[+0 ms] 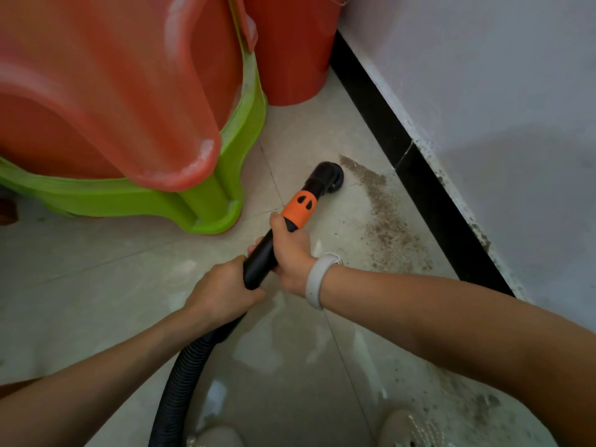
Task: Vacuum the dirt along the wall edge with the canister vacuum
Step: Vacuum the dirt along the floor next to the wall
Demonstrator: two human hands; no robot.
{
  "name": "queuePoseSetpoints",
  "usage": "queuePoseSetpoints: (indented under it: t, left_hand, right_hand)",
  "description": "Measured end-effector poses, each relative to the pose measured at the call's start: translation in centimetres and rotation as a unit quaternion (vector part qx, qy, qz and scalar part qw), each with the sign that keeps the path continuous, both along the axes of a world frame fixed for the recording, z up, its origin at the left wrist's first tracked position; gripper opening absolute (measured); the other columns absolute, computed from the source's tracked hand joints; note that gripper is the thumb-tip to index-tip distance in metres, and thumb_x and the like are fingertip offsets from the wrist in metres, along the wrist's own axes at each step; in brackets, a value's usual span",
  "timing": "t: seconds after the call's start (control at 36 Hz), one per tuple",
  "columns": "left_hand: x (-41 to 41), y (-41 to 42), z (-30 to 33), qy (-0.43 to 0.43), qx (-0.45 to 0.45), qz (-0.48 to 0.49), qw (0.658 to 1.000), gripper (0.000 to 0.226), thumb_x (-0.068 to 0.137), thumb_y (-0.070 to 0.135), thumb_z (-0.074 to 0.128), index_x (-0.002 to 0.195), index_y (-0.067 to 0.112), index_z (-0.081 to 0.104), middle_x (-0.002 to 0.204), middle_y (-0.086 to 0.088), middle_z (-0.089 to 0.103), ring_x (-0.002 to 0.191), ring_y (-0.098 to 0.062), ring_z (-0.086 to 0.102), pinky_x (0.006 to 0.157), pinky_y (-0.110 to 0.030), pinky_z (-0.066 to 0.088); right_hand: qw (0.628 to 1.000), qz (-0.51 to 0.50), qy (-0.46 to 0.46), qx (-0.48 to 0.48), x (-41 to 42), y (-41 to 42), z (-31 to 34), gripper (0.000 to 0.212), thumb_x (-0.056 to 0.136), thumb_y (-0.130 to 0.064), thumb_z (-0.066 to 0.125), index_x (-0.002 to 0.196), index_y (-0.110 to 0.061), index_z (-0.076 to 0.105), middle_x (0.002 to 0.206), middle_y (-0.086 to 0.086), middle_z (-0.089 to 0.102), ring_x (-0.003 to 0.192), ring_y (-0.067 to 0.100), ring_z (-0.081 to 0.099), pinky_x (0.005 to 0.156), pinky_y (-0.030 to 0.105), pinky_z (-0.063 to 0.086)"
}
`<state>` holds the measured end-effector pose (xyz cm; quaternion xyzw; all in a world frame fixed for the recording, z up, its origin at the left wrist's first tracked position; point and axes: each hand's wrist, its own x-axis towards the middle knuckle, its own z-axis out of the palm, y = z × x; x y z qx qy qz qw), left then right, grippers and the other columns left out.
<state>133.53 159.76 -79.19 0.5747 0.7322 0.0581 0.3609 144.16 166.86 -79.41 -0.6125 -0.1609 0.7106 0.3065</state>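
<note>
Both hands hold the black vacuum wand (pixel 262 258). My right hand (pixel 292 251), with a white wristband, grips it just below the orange collar (pixel 298 209). My left hand (pixel 222 290) grips it lower, where the ribbed black hose (pixel 180 385) begins. The round black brush nozzle (pixel 327 175) rests on the tile at the left edge of a brown streak of dirt (pixel 385 217). The dirt runs along the black baseboard (pixel 419 179) under the white wall (pixel 500 101). More dirt (pixel 474 401) lies at the lower right.
Stacked orange and green plastic stools (pixel 135 130) stand at the left, close to the nozzle. An orange bucket (pixel 290 50) stands in the corner against the baseboard. My two shoes (pixel 409 427) show at the bottom edge. The pale floor tiles (pixel 96 285) reflect light.
</note>
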Motion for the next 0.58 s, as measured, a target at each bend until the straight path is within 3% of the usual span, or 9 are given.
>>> queuePoseSetpoints:
  t: [0.19, 0.39, 0.58]
  left_hand:
    - [-1.6, -0.4, 0.5, 0.014, -0.010, 0.046, 0.999, 0.026, 0.073, 0.025, 0.072, 0.077, 0.026, 0.046, 0.071, 0.002, 0.060, 0.063, -0.016, 0.059, 0.051, -0.027, 0.039]
    - [-1.6, -2.2, 0.2, 0.022, -0.041, 0.017, 0.999, 0.030, 0.072, 0.027, 0.073, 0.078, 0.029, 0.043, 0.072, 0.006, 0.058, 0.062, -0.010, 0.058, 0.049, -0.024, 0.038]
    - [-1.0, -2.6, 0.2, -0.001, -0.060, -0.016, 0.998, 0.026, 0.071, 0.025, 0.071, 0.078, 0.024, 0.046, 0.073, 0.002, 0.059, 0.063, -0.014, 0.059, 0.052, -0.025, 0.041]
  right_hand:
    - [0.996, 0.071, 0.044, -0.013, -1.9, 0.3, 0.4, 0.023, 0.094, -0.029, 0.059, 0.090, -0.013, 0.043, 0.075, 0.011, 0.056, 0.045, 0.019, 0.063, 0.079, 0.046, 0.059]
    - [0.995, 0.082, 0.040, -0.036, -1.2, -1.7, -0.5, 0.025, 0.095, -0.033, 0.059, 0.090, -0.013, 0.045, 0.071, 0.009, 0.062, 0.056, 0.022, 0.066, 0.075, 0.042, 0.059]
    - [0.997, 0.063, 0.017, -0.050, 0.1, -2.7, 0.1, 0.026, 0.096, -0.035, 0.057, 0.089, -0.014, 0.045, 0.073, 0.011, 0.062, 0.062, 0.026, 0.066, 0.066, 0.039, 0.059]
